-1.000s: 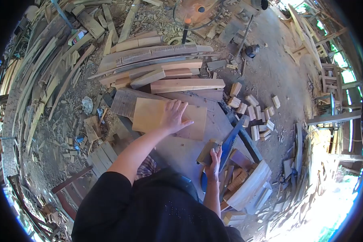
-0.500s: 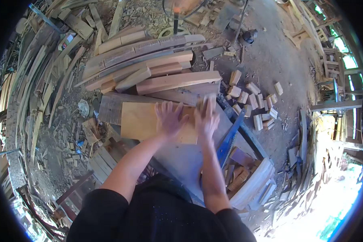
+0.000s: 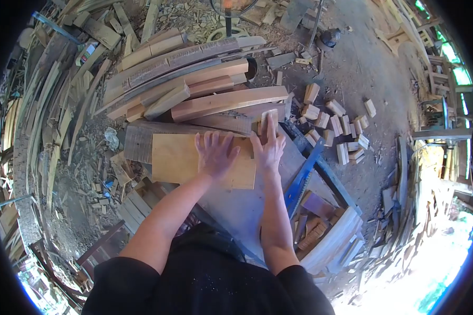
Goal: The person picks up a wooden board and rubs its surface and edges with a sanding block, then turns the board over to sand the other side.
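Observation:
My left hand (image 3: 214, 153) lies flat, fingers spread, on a pale rectangular wooden board (image 3: 178, 157) that rests on the grey workbench (image 3: 236, 202). My right hand (image 3: 268, 148) is at the board's right end, holding a small wooden block (image 3: 268, 121) that stands against the board's far right corner. A blue hand saw (image 3: 302, 178) lies on the bench just right of my right forearm.
A stack of long planks (image 3: 194, 84) lies beyond the board. Several short wood offcuts (image 3: 341, 131) are scattered on the dirt floor at right. More scrap wood fills a bin (image 3: 326, 236) at lower right, and bent strips (image 3: 42, 105) pile up at left.
My right hand left the saw at the bench's right side, came up to the board's right end and now holds a small block there. My left hand stayed on the board.

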The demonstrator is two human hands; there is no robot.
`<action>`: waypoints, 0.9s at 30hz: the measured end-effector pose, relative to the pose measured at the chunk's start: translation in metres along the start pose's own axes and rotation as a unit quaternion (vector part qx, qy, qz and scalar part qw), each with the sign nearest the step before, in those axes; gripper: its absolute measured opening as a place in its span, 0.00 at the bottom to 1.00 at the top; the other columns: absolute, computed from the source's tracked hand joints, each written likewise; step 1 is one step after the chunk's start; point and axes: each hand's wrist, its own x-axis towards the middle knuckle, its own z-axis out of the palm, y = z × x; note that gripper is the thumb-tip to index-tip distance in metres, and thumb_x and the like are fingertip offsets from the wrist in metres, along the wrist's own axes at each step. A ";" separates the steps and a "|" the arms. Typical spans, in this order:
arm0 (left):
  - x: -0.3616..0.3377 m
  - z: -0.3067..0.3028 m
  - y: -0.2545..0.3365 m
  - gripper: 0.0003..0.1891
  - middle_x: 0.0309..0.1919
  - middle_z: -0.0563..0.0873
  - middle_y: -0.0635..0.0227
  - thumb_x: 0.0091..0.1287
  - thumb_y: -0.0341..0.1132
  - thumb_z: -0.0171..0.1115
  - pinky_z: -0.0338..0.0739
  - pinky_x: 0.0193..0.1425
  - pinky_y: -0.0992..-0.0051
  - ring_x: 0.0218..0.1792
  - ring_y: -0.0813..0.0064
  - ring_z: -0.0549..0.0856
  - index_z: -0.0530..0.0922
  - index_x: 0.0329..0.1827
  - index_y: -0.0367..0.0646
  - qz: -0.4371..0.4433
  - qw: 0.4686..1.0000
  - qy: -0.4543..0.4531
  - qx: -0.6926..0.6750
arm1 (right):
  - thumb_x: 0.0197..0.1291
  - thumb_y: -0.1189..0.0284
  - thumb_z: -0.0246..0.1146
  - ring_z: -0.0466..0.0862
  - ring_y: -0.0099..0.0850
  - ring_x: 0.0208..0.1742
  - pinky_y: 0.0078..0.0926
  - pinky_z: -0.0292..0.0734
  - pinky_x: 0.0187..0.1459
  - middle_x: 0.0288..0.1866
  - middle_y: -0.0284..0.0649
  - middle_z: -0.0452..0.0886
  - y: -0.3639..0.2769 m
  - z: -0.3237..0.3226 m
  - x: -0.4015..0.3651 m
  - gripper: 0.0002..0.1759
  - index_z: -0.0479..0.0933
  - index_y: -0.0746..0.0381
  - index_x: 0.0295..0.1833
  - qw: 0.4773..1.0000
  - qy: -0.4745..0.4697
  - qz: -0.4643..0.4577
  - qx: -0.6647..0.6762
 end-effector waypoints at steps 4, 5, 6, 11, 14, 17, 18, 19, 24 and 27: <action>0.003 0.006 0.001 0.27 0.62 0.73 0.56 0.72 0.57 0.56 0.40 0.80 0.40 0.71 0.51 0.64 0.74 0.69 0.55 -0.005 1.000 0.011 0.007 | 0.60 0.56 0.69 0.72 0.63 0.59 0.57 0.67 0.64 0.57 0.66 0.69 0.013 -0.019 -0.070 0.45 0.62 0.46 0.82 0.996 -0.029 -0.012 0.079; 0.003 0.010 0.000 0.27 0.62 0.73 0.57 0.72 0.57 0.56 0.41 0.80 0.41 0.72 0.51 0.64 0.75 0.69 0.55 -0.009 1.000 0.016 0.021 | 0.59 0.57 0.70 0.71 0.64 0.61 0.58 0.65 0.66 0.58 0.67 0.69 0.014 -0.026 -0.104 0.45 0.63 0.47 0.82 0.998 -0.032 -0.021 0.054; 0.005 0.012 0.001 0.27 0.62 0.73 0.57 0.72 0.57 0.56 0.41 0.80 0.41 0.72 0.51 0.64 0.75 0.69 0.55 -0.014 1.000 0.016 0.019 | 0.57 0.57 0.72 0.70 0.64 0.64 0.59 0.61 0.70 0.61 0.68 0.67 0.008 -0.036 -0.129 0.46 0.65 0.48 0.81 0.998 -0.058 -0.005 0.028; 0.003 -0.005 0.006 0.26 0.62 0.73 0.56 0.73 0.56 0.54 0.41 0.80 0.41 0.72 0.52 0.64 0.74 0.70 0.55 -0.017 1.000 -0.011 0.015 | 0.59 0.57 0.71 0.73 0.59 0.53 0.56 0.68 0.57 0.50 0.60 0.70 0.003 -0.010 -0.029 0.45 0.64 0.47 0.82 0.999 0.017 -0.030 0.032; 0.002 -0.004 0.006 0.26 0.62 0.73 0.56 0.74 0.56 0.54 0.41 0.80 0.41 0.72 0.52 0.64 0.74 0.69 0.55 -0.011 1.000 0.006 0.008 | 0.60 0.56 0.70 0.74 0.58 0.51 0.55 0.69 0.55 0.50 0.60 0.70 0.007 -0.006 -0.009 0.44 0.65 0.46 0.81 0.997 0.022 -0.035 0.060; 0.002 0.005 0.003 0.25 0.62 0.73 0.56 0.74 0.54 0.54 0.42 0.79 0.41 0.72 0.52 0.64 0.74 0.69 0.55 -0.010 0.999 0.011 0.042 | 0.58 0.57 0.71 0.74 0.60 0.53 0.54 0.70 0.59 0.54 0.63 0.70 0.014 -0.018 -0.067 0.43 0.67 0.45 0.80 0.995 0.029 -0.085 0.045; 0.003 0.007 0.001 0.25 0.62 0.73 0.56 0.74 0.54 0.54 0.42 0.79 0.41 0.72 0.52 0.64 0.74 0.69 0.55 -0.012 0.999 0.013 0.040 | 0.56 0.57 0.72 0.73 0.62 0.56 0.56 0.67 0.62 0.58 0.66 0.68 0.007 -0.031 -0.104 0.43 0.69 0.45 0.79 0.999 -0.030 -0.039 -0.002; 0.004 0.009 0.000 0.24 0.62 0.73 0.57 0.74 0.53 0.54 0.43 0.79 0.41 0.71 0.52 0.65 0.74 0.69 0.55 -0.005 0.999 0.020 0.039 | 0.55 0.57 0.73 0.71 0.63 0.58 0.59 0.65 0.63 0.59 0.67 0.67 0.005 -0.036 -0.134 0.45 0.67 0.45 0.80 0.997 -0.027 -0.054 -0.038; 0.002 0.009 0.001 0.23 0.61 0.73 0.57 0.73 0.51 0.56 0.44 0.79 0.40 0.70 0.53 0.66 0.75 0.68 0.57 -0.002 0.999 0.040 0.036 | 0.58 0.53 0.71 0.71 0.60 0.58 0.55 0.66 0.61 0.58 0.64 0.69 0.000 -0.013 -0.042 0.46 0.64 0.44 0.82 0.999 -0.003 -0.033 -0.002; 0.001 0.003 0.002 0.22 0.60 0.73 0.58 0.73 0.50 0.56 0.44 0.79 0.39 0.70 0.53 0.66 0.75 0.67 0.57 0.008 0.998 0.052 0.031 | 0.58 0.53 0.71 0.72 0.58 0.57 0.53 0.68 0.59 0.56 0.62 0.71 0.004 -0.007 0.001 0.46 0.64 0.44 0.82 0.999 -0.004 -0.033 0.030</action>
